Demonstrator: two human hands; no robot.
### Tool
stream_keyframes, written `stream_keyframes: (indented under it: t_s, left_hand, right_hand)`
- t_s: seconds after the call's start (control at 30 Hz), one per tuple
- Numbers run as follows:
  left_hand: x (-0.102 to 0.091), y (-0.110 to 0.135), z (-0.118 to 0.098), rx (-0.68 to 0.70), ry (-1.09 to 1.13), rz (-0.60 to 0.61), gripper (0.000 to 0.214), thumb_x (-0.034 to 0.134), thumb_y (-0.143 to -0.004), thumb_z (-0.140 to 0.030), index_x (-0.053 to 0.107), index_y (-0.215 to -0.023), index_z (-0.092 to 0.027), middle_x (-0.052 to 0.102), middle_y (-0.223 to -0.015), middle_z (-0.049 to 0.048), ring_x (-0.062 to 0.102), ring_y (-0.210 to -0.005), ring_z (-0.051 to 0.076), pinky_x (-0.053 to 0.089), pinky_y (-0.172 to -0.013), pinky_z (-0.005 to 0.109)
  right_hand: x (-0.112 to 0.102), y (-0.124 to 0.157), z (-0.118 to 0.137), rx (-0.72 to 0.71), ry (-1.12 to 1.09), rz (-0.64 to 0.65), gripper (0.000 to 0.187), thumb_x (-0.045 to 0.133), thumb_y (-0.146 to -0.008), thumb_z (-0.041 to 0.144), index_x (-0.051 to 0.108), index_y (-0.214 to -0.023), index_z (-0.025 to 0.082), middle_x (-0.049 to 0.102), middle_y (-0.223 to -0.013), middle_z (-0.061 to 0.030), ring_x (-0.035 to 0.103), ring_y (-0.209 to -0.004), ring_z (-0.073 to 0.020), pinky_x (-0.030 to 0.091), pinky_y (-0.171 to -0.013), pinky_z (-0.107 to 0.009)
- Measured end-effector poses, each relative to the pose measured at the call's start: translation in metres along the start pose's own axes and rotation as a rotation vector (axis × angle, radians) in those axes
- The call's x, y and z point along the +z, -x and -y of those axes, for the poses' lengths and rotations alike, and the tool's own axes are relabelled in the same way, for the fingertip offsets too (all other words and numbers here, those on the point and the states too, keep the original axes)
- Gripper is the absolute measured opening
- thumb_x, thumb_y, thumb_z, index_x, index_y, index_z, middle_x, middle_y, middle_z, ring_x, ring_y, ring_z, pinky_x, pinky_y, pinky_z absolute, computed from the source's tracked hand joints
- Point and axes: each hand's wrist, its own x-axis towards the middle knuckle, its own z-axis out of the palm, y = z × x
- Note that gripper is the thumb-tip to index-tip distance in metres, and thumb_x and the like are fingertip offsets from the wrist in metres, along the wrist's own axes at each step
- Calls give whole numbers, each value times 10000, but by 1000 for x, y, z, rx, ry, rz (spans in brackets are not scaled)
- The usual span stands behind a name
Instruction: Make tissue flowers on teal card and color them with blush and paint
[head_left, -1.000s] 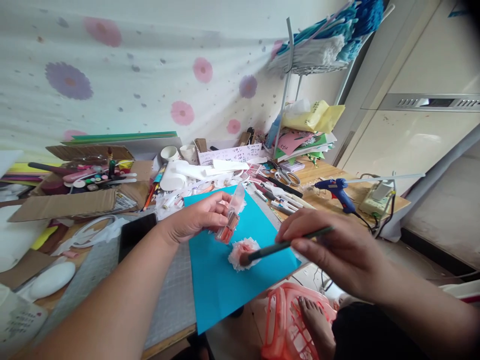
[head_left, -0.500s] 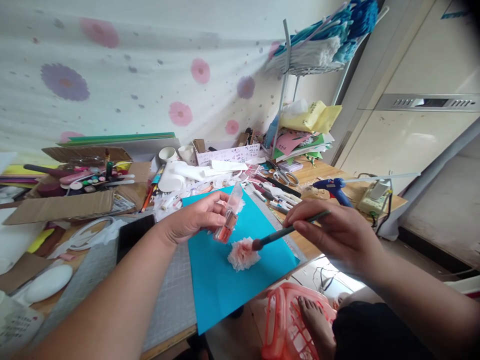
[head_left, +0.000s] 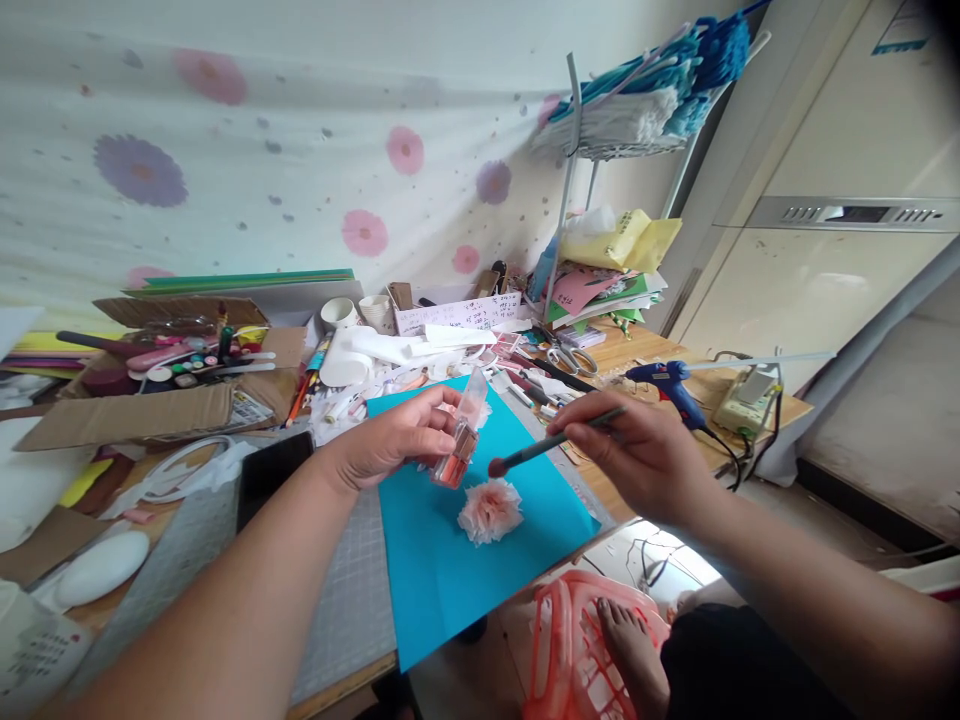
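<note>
My left hand (head_left: 397, 440) is closed around a small clear makeup palette (head_left: 455, 460) with its lid up and orange-pink pans showing. Between the fingers and thumb of my right hand (head_left: 637, 450) is a makeup brush (head_left: 551, 442) with a dark handle. Its reddish bristle tip hovers just right of the palette, above and apart from a ruffled white and pink paper flower (head_left: 490, 511). That flower lies on a bright blue sheet (head_left: 435, 590). Partly hidden behind the palette, another pale pink ruffled piece (head_left: 484, 410) rests on the sheet.
A cardboard box (head_left: 142, 415) of bottles and tools stands at the left, near a black phone (head_left: 274, 470). Scissors (head_left: 571, 358) and a blue glue gun (head_left: 667, 385) lie at the right. A grey cutting mat (head_left: 345, 600) extends under the sheet. Below is a pink plastic basket (head_left: 551, 640).
My right hand has moved left and lifted the brush off the flower, bringing its tip toward the palette. The left hand keeps its hold almost unmoved.
</note>
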Motion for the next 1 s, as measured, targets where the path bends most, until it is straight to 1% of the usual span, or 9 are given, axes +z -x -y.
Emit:
stream_keyframes:
  t_s: [0.07,0.17,0.3,0.37,0.47,0.63,0.73,0.87,1.0]
  left_hand:
    - [-1,0,1,-2,22,-13,478,719,-700,-232,523,-1135,-219,710,-937,70,674,-778,236,470,-607,299]
    - [-3,0,2,4,77,-20,502,748,-683,-233,546,-1142,-209,718,-922,77,680,-755,242,478,-594,296]
    - [-7,0,4,47,173,-70,561,772,-665,-286,563,-1179,-207,733,-952,105,700,-807,288,533,-644,351]
    - [-7,0,4,104,227,-144,613,784,-647,-310,560,-1212,-225,737,-983,102,705,-823,287,555,-659,360]
    - [-6,3,5,234,306,-317,671,798,-621,-369,557,-1241,-283,742,-1018,55,703,-884,254,576,-698,325]
    - [-3,18,9,356,396,-601,540,789,-673,-337,615,-1180,-274,775,-915,52,724,-828,225,603,-677,301]
    - [1,29,15,380,446,-738,431,799,-654,-311,674,-1055,-213,781,-858,67,734,-794,229,618,-684,302]
    - [15,44,21,357,504,-852,270,774,-675,-252,703,-922,-171,782,-804,69,741,-746,220,628,-697,299]
    - [40,54,23,367,541,-899,205,770,-700,-248,715,-891,-196,791,-869,60,744,-858,217,610,-783,276]
  right_hand:
    - [-2,-1,-2,40,5,-38,147,560,-934,276,648,-882,169,718,-806,-65,671,-733,-178,506,-633,-291]
    - [-5,-3,-4,77,39,-1,153,574,-914,284,655,-848,171,719,-772,-58,664,-680,-178,491,-603,-295]
    - [-14,-6,-4,140,-49,-178,174,581,-907,324,650,-848,175,708,-751,-53,669,-702,-183,502,-613,-299]
    - [-22,-7,-4,161,-133,-263,173,584,-903,324,644,-834,178,706,-746,-49,664,-686,-170,504,-599,-286]
    - [-34,-7,-6,188,-245,-339,189,610,-888,352,637,-819,178,703,-737,-46,665,-687,-168,519,-618,-292]
    - [-49,-4,-10,245,-493,-389,316,692,-806,490,604,-802,187,666,-704,-21,668,-687,-177,566,-673,-334]
    - [-54,0,-13,240,-494,-391,329,682,-808,503,594,-802,186,659,-702,-20,666,-685,-175,568,-678,-335]
    - [-59,4,-16,206,-434,-381,276,625,-857,449,591,-834,176,672,-744,-38,673,-718,-187,566,-696,-361]
    - [-64,7,-15,155,-410,-382,213,584,-890,388,586,-852,178,674,-753,-35,667,-723,-180,562,-696,-354]
